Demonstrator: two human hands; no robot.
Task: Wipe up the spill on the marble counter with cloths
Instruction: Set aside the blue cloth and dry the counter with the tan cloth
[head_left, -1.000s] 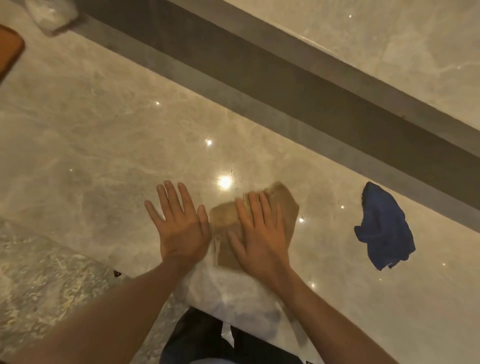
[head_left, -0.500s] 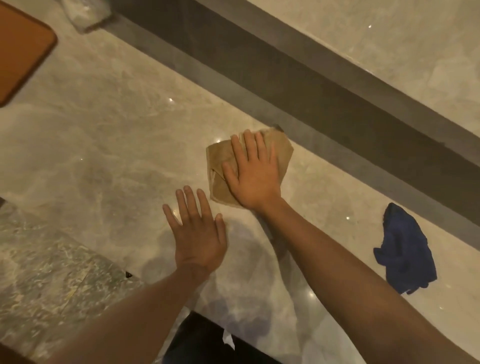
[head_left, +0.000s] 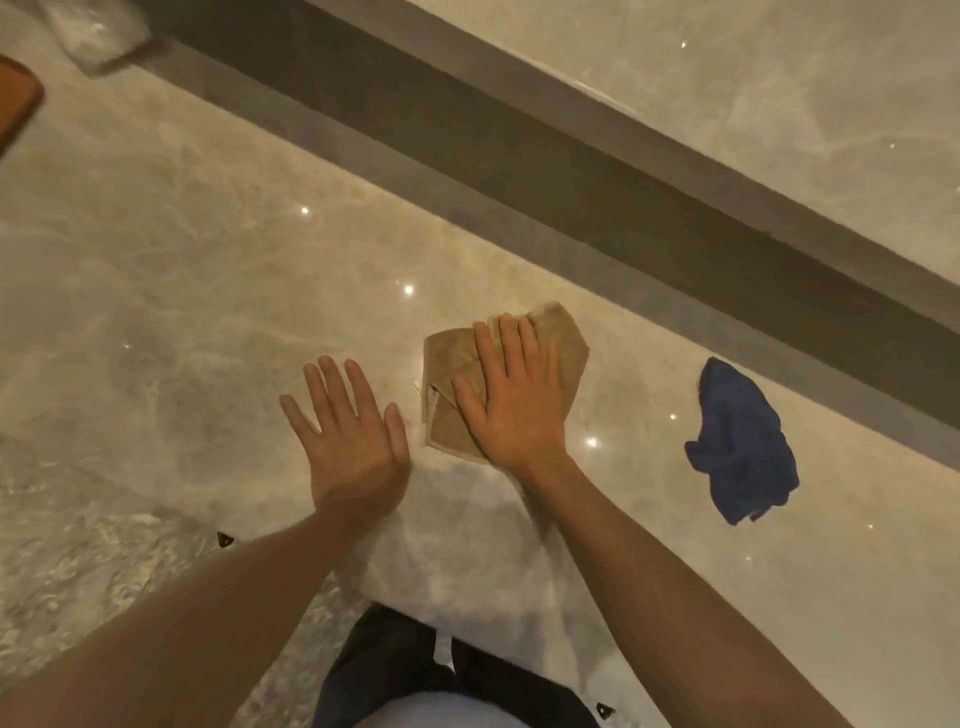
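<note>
Seen from the head camera, a person leans over a polished marble worktop (head_left: 156, 249), both bare forearms reaching forward. Flat and open, the right hand (head_left: 511, 402) presses palm-down on a folded tan cloth (head_left: 563, 345) that lies on the stone near the middle of the view, fingers spread across its top. Just left of it, the left hand (head_left: 350, 441) is likewise open with fingers splayed, empty, at the surface beside the cloth without touching it. Well to the right lies a crumpled blue cloth (head_left: 743, 441), apart from both hands. A dark grey recessed strip (head_left: 467, 150) runs diagonally behind the cloths. At the far left edge, a brown board (head_left: 15, 104) is partly in view, with a blurred pale bag (head_left: 96, 34) beyond it.
</note>
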